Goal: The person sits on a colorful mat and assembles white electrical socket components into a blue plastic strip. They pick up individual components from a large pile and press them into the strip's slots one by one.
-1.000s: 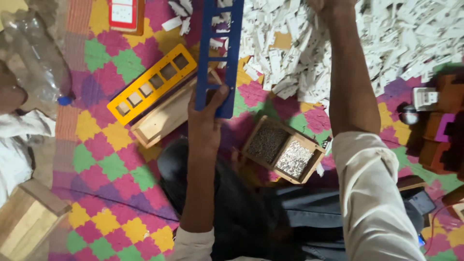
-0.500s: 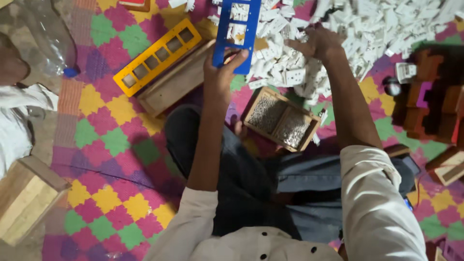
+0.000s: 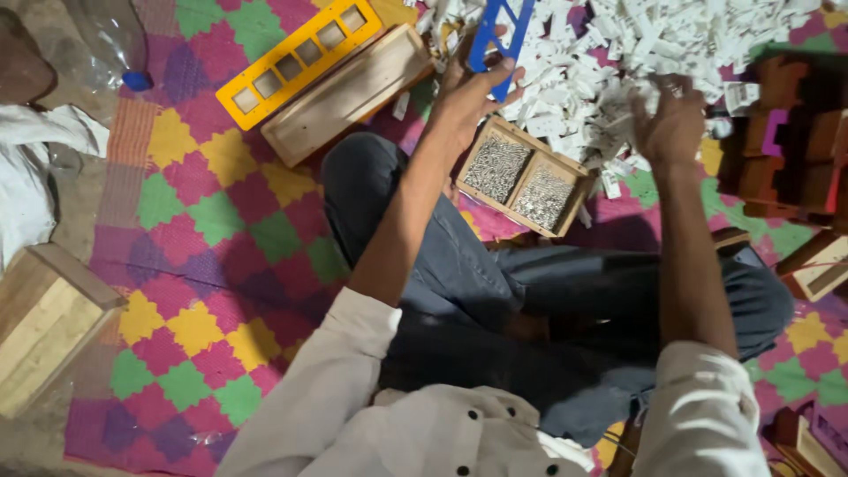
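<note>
Head view: at far left a wooden block (image 3: pixel 49 322) lies on the chequered mat (image 3: pixel 221 230), open mat beside it. Far centre, the left hand (image 3: pixel 464 97) pinches a blue frame (image 3: pixel 499 35). Below it sits a two-part wooden box (image 3: pixel 523 181). Right hand (image 3: pixel 673 124), fingers loosely curled, touches the white pieces (image 3: pixel 636 53).
</note>
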